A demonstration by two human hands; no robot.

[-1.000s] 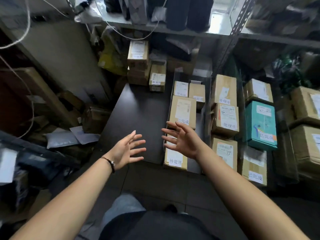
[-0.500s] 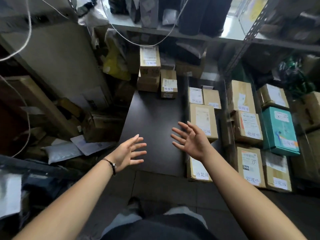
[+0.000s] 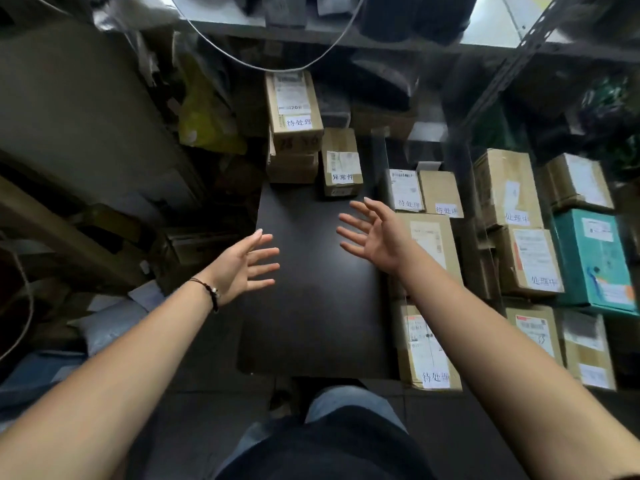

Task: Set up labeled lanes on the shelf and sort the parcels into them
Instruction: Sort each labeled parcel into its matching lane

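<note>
Both hands empty over the shelf

I see my left hand (image 3: 242, 268) and right hand (image 3: 377, 237) spread, fingers straight, holding nothing, above the dark shelf board (image 3: 311, 317). Labelled parcels (image 3: 429, 244) sit in rows just right of it; a carton stack (image 3: 294, 109) and a small carton (image 3: 341, 164) stand at its far end

The right forearm (image 3: 485, 320) hides part of the nearest cardboard parcel (image 3: 426, 344); the picture's upper edge cuts off the dark items (image 3: 415, 15).

**Dark board, cartons at its edges**

We see a dark board (image 3: 311, 299); at its far end stands a carton stack (image 3: 294, 112); a smaller carton (image 3: 341, 161) sits just right of that stack; a row of labelled cartons (image 3: 427, 344) lines the board's right edge.
</note>
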